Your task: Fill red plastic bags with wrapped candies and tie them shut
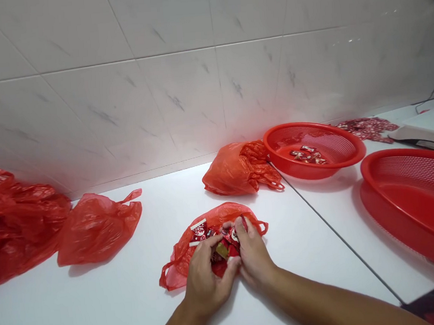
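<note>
Working over a flattened red plastic bag (221,217), the left hand (206,281) and right hand (254,252) curled half-closed around small wrapped red packets (228,236) lying on it; whether either hand actually gripped one could not be told. Such light, slippery packets looked best pinched by an edge. Beyond the bag stood a red plastic colander (311,124) holding similar packets

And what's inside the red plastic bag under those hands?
The red plastic bag holds small red-and-white wrapped packets and one gold-coloured piece. The left hand and right hand cover its middle, so whatever lies beneath them cannot be seen.
</note>
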The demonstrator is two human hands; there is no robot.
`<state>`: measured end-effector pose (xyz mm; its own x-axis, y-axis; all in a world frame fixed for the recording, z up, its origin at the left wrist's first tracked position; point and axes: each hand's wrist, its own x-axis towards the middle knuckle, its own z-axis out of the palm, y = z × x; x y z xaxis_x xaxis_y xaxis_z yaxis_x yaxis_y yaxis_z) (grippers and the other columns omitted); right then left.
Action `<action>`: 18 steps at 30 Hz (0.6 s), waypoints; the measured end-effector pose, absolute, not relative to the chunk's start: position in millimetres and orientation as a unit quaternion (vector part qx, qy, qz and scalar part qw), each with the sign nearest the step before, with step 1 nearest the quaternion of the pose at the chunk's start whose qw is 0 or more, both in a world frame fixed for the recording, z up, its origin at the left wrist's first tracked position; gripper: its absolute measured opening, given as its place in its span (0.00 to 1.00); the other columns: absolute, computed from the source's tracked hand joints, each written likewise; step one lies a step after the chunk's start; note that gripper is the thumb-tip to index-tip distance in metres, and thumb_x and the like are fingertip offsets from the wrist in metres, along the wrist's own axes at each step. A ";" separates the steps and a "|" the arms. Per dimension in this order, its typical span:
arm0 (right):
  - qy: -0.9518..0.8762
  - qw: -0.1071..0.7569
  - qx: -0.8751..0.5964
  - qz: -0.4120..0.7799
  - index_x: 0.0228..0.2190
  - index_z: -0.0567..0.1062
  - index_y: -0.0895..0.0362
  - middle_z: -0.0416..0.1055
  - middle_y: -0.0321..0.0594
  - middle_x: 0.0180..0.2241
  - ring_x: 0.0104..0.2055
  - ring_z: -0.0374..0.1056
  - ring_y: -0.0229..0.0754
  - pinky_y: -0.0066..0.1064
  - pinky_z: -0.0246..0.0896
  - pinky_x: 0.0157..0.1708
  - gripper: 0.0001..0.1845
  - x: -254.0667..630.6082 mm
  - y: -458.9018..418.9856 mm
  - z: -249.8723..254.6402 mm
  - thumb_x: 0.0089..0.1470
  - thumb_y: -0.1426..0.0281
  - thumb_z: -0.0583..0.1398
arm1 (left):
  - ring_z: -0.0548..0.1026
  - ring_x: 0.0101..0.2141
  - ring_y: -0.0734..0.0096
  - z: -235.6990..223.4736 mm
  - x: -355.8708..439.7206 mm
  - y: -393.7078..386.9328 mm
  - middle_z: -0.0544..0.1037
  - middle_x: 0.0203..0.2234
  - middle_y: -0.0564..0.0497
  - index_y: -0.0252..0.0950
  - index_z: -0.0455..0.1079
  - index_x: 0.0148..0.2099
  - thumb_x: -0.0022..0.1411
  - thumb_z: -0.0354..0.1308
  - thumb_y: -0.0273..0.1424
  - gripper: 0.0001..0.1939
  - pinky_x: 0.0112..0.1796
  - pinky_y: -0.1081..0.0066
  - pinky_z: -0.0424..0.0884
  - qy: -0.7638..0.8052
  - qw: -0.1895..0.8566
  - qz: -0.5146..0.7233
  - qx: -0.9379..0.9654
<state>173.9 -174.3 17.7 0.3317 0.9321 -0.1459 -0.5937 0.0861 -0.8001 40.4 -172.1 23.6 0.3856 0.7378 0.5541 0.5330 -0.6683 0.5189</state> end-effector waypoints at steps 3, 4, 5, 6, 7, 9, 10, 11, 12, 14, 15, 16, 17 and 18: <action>-0.251 0.658 -0.441 0.556 0.40 0.74 0.52 0.79 0.42 0.40 0.37 0.76 0.46 0.38 0.73 0.37 0.25 180.9 -175.5 21.0 0.60 0.43 0.63 | 0.81 0.31 0.63 22.2 37.6 -168.5 0.81 0.33 0.51 0.42 0.68 0.54 0.68 0.61 0.34 0.14 0.35 0.62 0.79 0.423 0.128 0.424 0.791; -0.274 0.647 -0.457 0.546 0.39 0.74 0.52 0.79 0.41 0.39 0.38 0.76 0.46 0.38 0.73 0.40 0.23 184.4 -175.5 23.4 0.60 0.44 0.63 | 0.81 0.32 0.62 21.6 35.7 -166.7 0.81 0.34 0.50 0.42 0.69 0.53 0.68 0.61 0.35 0.13 0.36 0.61 0.79 0.433 0.125 0.437 0.778; -0.292 0.641 -0.471 0.531 0.39 0.73 0.52 0.79 0.40 0.37 0.39 0.75 0.46 0.38 0.72 0.42 0.23 187.9 -175.2 25.8 0.60 0.45 0.64 | 0.81 0.34 0.61 21.1 33.5 -164.7 0.81 0.36 0.49 0.42 0.70 0.53 0.68 0.61 0.35 0.13 0.37 0.61 0.79 0.444 0.119 0.454 0.763; -0.301 0.642 -0.479 0.517 0.38 0.73 0.52 0.78 0.39 0.36 0.39 0.75 0.46 0.38 0.71 0.43 0.22 191.3 -174.6 28.2 0.60 0.46 0.64 | 0.82 0.36 0.60 20.6 31.4 -162.9 0.82 0.39 0.48 0.41 0.70 0.53 0.68 0.61 0.36 0.13 0.38 0.60 0.79 0.458 0.112 0.471 0.745; -0.302 0.649 -0.483 0.504 0.37 0.72 0.52 0.78 0.38 0.35 0.39 0.75 0.46 0.38 0.71 0.43 0.22 194.3 -173.7 30.1 0.60 0.46 0.63 | 0.81 0.37 0.60 20.2 29.7 -161.3 0.82 0.40 0.48 0.41 0.71 0.53 0.68 0.61 0.36 0.13 0.39 0.60 0.79 0.473 0.110 0.486 0.727; -0.296 0.659 -0.490 0.488 0.37 0.72 0.51 0.78 0.38 0.35 0.38 0.74 0.46 0.37 0.70 0.43 0.22 198.7 -171.7 32.4 0.60 0.45 0.63 | 0.81 0.37 0.61 20.4 28.0 -158.9 0.82 0.40 0.48 0.41 0.71 0.53 0.69 0.60 0.38 0.13 0.39 0.61 0.79 0.499 0.122 0.498 0.699; -0.294 0.661 -0.495 0.482 0.37 0.72 0.51 0.77 0.38 0.35 0.38 0.74 0.46 0.37 0.70 0.43 0.22 200.2 -170.5 32.8 0.60 0.45 0.63 | 0.81 0.37 0.61 21.1 28.0 -158.2 0.82 0.40 0.48 0.42 0.71 0.54 0.69 0.59 0.38 0.13 0.39 0.61 0.78 0.507 0.132 0.492 0.695; -0.294 0.662 -0.499 0.476 0.37 0.71 0.51 0.77 0.38 0.35 0.38 0.74 0.45 0.37 0.70 0.42 0.22 201.4 -169.3 32.7 0.60 0.46 0.63 | 0.81 0.37 0.60 22.2 28.5 -157.6 0.82 0.40 0.48 0.42 0.71 0.54 0.69 0.59 0.39 0.14 0.39 0.61 0.78 0.512 0.142 0.480 0.698; -0.295 0.663 -0.500 0.472 0.37 0.71 0.51 0.77 0.37 0.35 0.38 0.74 0.45 0.36 0.70 0.42 0.22 202.4 -168.1 32.4 0.60 0.46 0.64 | 0.81 0.38 0.60 23.6 29.2 -157.0 0.82 0.40 0.48 0.42 0.71 0.54 0.70 0.59 0.39 0.14 0.38 0.61 0.78 0.514 0.151 0.463 0.706; -0.296 0.669 -0.500 0.463 0.37 0.70 0.51 0.76 0.36 0.34 0.36 0.73 0.44 0.36 0.70 0.41 0.22 204.5 -165.6 31.3 0.59 0.46 0.64 | 0.81 0.37 0.59 26.8 30.0 -155.5 0.83 0.40 0.49 0.42 0.72 0.53 0.70 0.58 0.40 0.13 0.37 0.61 0.77 0.516 0.163 0.425 0.726; -0.297 0.673 -0.503 0.454 0.37 0.70 0.51 0.76 0.36 0.33 0.36 0.72 0.43 0.36 0.69 0.40 0.22 205.9 -164.4 30.9 0.59 0.46 0.64 | 0.81 0.36 0.60 28.1 29.9 -154.4 0.83 0.38 0.49 0.42 0.73 0.52 0.70 0.57 0.40 0.12 0.36 0.62 0.76 0.516 0.167 0.408 0.735; -0.297 0.677 -0.508 0.442 0.36 0.70 0.52 0.75 0.36 0.32 0.35 0.72 0.43 0.35 0.69 0.40 0.23 207.6 -163.3 30.6 0.59 0.46 0.64 | 0.80 0.34 0.61 29.2 29.3 -153.1 0.82 0.35 0.51 0.42 0.73 0.51 0.70 0.57 0.40 0.12 0.35 0.62 0.75 0.516 0.170 0.391 0.743; -0.297 0.680 -0.514 0.430 0.36 0.69 0.52 0.75 0.35 0.32 0.35 0.71 0.43 0.35 0.69 0.40 0.23 209.5 -162.4 30.6 0.60 0.45 0.63 | 0.79 0.32 0.62 29.9 28.3 -151.6 0.81 0.32 0.52 0.42 0.74 0.50 0.71 0.56 0.41 0.12 0.34 0.62 0.75 0.516 0.173 0.374 0.751; -0.297 0.683 -0.520 0.418 0.36 0.69 0.52 0.75 0.35 0.32 0.35 0.71 0.43 0.35 0.68 0.41 0.24 211.5 -161.7 30.8 0.60 0.45 0.63 | 0.78 0.30 0.62 30.4 27.2 -150.0 0.80 0.30 0.53 0.43 0.75 0.48 0.71 0.56 0.41 0.11 0.34 0.62 0.74 0.515 0.171 0.357 0.761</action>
<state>211.5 -161.7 30.8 0.4741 0.8800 -0.0297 -0.2624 0.1091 -0.9588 27.2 -150.0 30.4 0.2155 0.9049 0.3669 0.6604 -0.4119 0.6279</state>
